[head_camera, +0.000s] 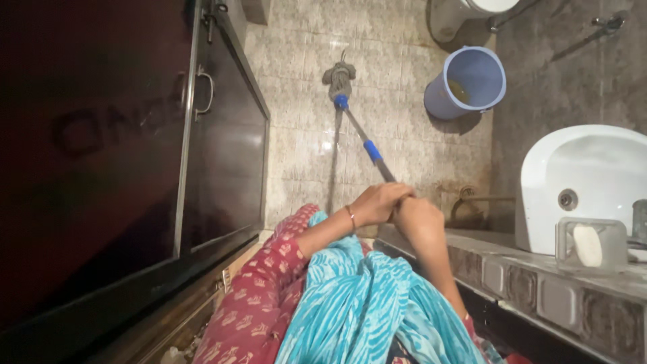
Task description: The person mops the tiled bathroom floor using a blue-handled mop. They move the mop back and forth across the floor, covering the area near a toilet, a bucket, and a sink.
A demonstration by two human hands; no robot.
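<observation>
Left hand (377,202): my fingers are clenched around the top of the mop handle, a thin bangle on the wrist.
Right hand (418,214): just beside the left and touching it, fingers wrapped around the same handle from the other side.
Mop handle (367,145): a dark pole with blue sleeves, slanting away from my hands down toward the floor.
Mop head (339,77): a grey bundle of strands resting on the floor, well ahead of me.
Floor (303,141): pale tiles, stained brown near the drain.
Bucket (468,81): light blue, standing on the floor to the right of the mop head, a little yellowish liquid at the bottom.
Sink (586,175): white basin on my right, apart from the mop.
Soap (588,244): a pale bar in a clear dish on the stone ledge just in front of the sink.
Door (222,148): dark, with a metal handle, on my left.
Clothes (350,303): turquoise scarf over red patterned fabric, below my arms.
</observation>
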